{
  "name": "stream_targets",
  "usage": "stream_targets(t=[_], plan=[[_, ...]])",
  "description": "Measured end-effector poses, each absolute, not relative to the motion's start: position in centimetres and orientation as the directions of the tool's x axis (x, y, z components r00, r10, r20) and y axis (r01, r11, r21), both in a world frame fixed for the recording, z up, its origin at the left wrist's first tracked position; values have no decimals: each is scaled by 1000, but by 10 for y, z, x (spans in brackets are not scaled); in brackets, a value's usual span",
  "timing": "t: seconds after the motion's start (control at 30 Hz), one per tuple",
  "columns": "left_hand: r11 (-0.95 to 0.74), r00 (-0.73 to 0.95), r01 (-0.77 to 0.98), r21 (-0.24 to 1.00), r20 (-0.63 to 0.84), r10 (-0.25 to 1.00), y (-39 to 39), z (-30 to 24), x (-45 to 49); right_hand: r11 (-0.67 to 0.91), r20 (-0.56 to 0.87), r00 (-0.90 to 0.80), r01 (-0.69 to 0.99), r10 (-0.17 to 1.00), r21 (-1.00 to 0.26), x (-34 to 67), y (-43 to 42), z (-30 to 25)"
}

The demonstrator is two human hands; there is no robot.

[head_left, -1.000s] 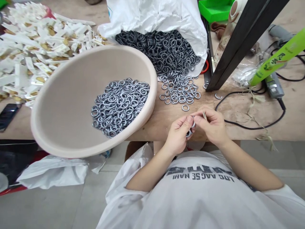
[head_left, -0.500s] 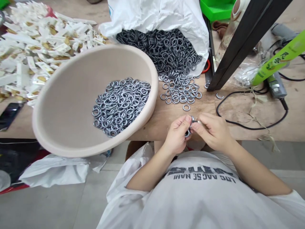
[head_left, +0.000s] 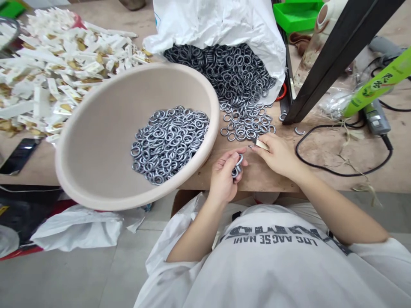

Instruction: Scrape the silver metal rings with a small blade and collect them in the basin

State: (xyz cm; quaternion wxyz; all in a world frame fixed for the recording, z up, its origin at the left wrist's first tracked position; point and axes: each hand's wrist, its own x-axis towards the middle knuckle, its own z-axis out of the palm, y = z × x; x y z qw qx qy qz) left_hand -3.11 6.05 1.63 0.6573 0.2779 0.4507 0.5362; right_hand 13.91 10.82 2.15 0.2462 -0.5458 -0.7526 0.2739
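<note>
Scuffed wooden workbench [head_left: 334, 184] above a grey tiled floor [head_left: 64, 273], crowded with work at a seated person's place. A large beige plastic basin [head_left: 93, 141] tilts toward the camera, holding a heap of silver-grey metal rings [head_left: 168, 143]. Behind it, a torn white plastic sack [head_left: 221, 21] spills darker metal rings [head_left: 221, 72] onto the wood, and a loose fan of rings [head_left: 247, 124] lies just beyond the person's fingers. To the left, a drift of white cards with gold-coloured pieces [head_left: 58, 72] nearly buries the bench beside a black smartphone [head_left: 19, 156]. On the right stand a black metal upright [head_left: 343, 60] and a bright green tube [head_left: 379, 81], with a grey power tool [head_left: 375, 117] trailing a black cord [head_left: 334, 175]. The person, in a white printed T-shirt [head_left: 266, 265], leans over the bench edge. The left hand [head_left: 224, 175] is curled closed around a small cluster of rings [head_left: 236, 171]. The right hand [head_left: 278, 156] pinches a small pale flat strip [head_left: 261, 145] between thumb and forefinger (its material is too small to tell), close to but not clearly touching the left hand. One lone split ring [head_left: 299, 131] rests apart on the wood.
</note>
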Motion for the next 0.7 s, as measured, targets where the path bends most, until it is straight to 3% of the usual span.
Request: stream_targets(t=[0.07, 0.1, 0.2, 0.3, 0.37, 0.47, 0.57, 0.7], plan=[[227, -23, -415, 881, -259, 966, 60, 13, -21, 137, 46, -240, 378, 970, -916, 136, 95, 25], [214, -25, -400, 891, -244, 970, 59, 11, -15, 70, 23, -213, 217, 977, -974, 134, 87, 26], [211, 19, -394, 894, -221, 975, 57, 7, 1, -14, -10, -110, -34, 994, -999, 128, 65, 23], [221, 44, -422, 879, -224, 974, 56, 7, 9, 8, 10, -49, -44, 999, -999, 129, 56, 18], [241, 63, -436, 867, -238, 969, 56, 9, 9, 113, 113, -16, 36, 994, -993, 135, 58, 16], [302, 137, -465, 832, -269, 953, 57, 14, 9, 225, 215, -87, 130, 973, -966, 146, 65, 17], [377, 245, -537, 755, -288, 926, 59, 20, 8, 116, 114, -168, 1, 979, -993, 153, 72, 19], [492, 379, -608, 623, -317, 870, 58, 25, 9, 55, 69, -136, -104, 988, -993, 153, 73, 16]])
